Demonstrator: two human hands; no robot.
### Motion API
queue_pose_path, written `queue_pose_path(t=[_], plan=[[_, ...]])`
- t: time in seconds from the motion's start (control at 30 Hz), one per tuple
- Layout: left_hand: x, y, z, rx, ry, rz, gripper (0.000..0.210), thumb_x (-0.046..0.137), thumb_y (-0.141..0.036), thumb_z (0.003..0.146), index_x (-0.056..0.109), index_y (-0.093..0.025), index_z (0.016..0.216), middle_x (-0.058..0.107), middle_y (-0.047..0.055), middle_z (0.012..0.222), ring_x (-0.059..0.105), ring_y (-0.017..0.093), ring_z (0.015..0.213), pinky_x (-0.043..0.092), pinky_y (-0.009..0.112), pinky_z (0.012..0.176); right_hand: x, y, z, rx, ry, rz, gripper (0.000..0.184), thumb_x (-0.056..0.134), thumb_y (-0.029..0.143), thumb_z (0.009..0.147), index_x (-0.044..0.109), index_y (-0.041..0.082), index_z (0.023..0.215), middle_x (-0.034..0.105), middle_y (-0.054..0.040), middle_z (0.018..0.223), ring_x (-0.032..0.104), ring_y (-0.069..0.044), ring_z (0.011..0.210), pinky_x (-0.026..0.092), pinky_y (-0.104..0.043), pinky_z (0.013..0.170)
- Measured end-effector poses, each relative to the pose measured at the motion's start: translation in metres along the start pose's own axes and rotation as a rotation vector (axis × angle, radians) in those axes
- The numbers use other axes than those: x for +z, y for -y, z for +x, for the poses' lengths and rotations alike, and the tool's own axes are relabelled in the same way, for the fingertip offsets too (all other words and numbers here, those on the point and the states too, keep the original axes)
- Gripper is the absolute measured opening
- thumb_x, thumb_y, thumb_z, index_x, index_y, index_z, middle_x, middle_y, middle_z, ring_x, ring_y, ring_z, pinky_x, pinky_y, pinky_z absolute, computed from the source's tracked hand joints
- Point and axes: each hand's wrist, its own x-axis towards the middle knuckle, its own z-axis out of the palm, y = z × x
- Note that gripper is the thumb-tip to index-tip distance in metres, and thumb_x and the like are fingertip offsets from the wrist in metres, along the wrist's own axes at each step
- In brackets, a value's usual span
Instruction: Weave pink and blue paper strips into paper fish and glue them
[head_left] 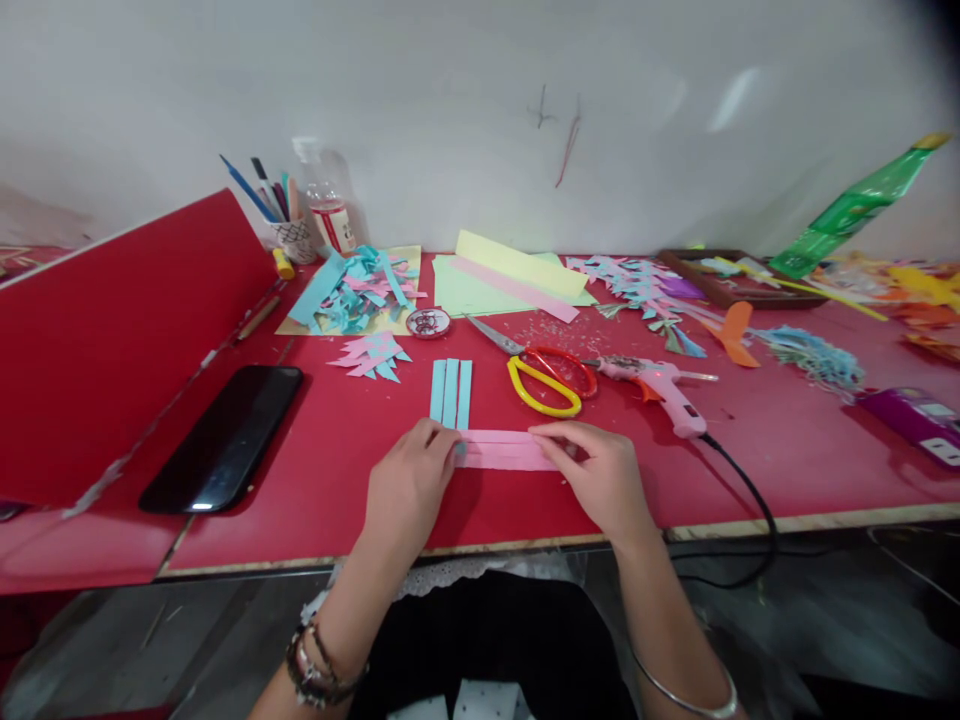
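Pink paper strips (501, 451) lie crosswise in front of me, side by side with thin gaps between them. My left hand (409, 482) pinches their left end, its fingers closed. At the right end, my right hand (604, 478) holds the strips between thumb and fingertips. Several light blue paper strips (450, 388) run upright just beyond, their near ends meeting the pink ones. Scissors (551, 380) with red and yellow handles lie partly open past my right hand. A pink glue gun (664, 388) rests to their right, its cord hanging over the table edge.
A black phone (225, 438) and a standing red board (135, 340) are on the left. Cut paper scraps (360, 290), a pen cup (294, 240) and a clear bottle (328, 205) stand behind. A green bottle (847, 215) leans over a brown tray (686, 268) at the right.
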Motion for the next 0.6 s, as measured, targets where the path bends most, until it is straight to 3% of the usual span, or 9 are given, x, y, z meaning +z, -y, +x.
queue_pose_path(t=[0.37, 0.5, 0.6], plan=[[-0.0002, 0.0007, -0.0004, 0.001, -0.007, 0.015, 0.019, 0.041, -0.022, 0.085, 0.057, -0.024, 0.095, 0.059, -0.001, 0.093, 0.057, 0.013, 0.079, 0.039, 0.021, 0.057, -0.0008, 0.0001, -0.0006, 0.03, -0.036, 0.061, 0.025, 0.043, 0.027, 0.084, 0.066, 0.018, 0.08, 0.066, -0.0009, 0.065, 0.06, -0.012, 0.056, 0.048, -0.023, 0.059], [-0.0002, 0.0008, 0.0004, 0.005, -0.007, -0.002, 0.019, 0.041, -0.022, 0.085, 0.057, -0.024, 0.095, 0.059, 0.0, 0.094, 0.057, 0.014, 0.081, 0.039, 0.02, 0.059, -0.0001, 0.0002, 0.001, 0.0, -0.064, 0.018, 0.016, 0.05, 0.026, 0.08, 0.064, 0.019, 0.079, 0.068, -0.0025, 0.076, 0.061, -0.014, 0.069, 0.047, -0.025, 0.066], [-0.0008, 0.0005, 0.0003, 0.002, -0.011, -0.002, 0.02, 0.041, -0.021, 0.085, 0.058, -0.024, 0.095, 0.059, 0.0, 0.094, 0.057, 0.014, 0.08, 0.04, 0.02, 0.058, 0.0007, -0.0005, 0.0023, -0.004, -0.073, -0.01, 0.01, 0.053, 0.024, 0.077, 0.061, 0.019, 0.072, 0.065, -0.0016, 0.072, 0.058, -0.014, 0.065, 0.045, -0.025, 0.064]])
